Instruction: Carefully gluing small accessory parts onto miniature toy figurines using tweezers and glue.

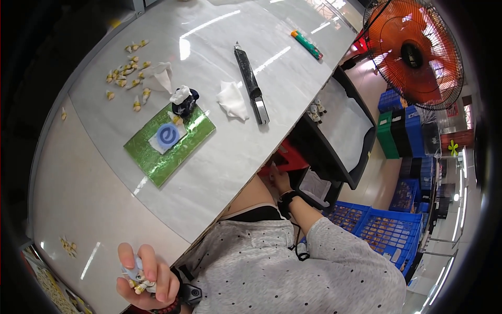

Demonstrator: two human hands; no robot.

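At the lower left my left hand (162, 280) is closed around a small figurine (137, 273) with pale blue, white and yellow parts. Its fingers hide part of the figurine. My right hand (278, 179) is down below the table edge, beside a black tray (312, 191) with a white lining. That hand is small and dim here, so its fingers and anything in them cannot be made out. On the table, a green board (157, 170) bears a blue disc (167, 135) with a swirl on a white pad. A dark jar (185, 104) topped with white tissue stands at the board's far corner.
Several small yellow-and-white parts (125, 70) lie at the far left, with more parts (68, 246) nearer. A long black tool (249, 78) lies beside a crumpled tissue (233, 101). Right of the table are a large black tray (348, 125), blue crates (389, 230) and an orange fan (415, 55).
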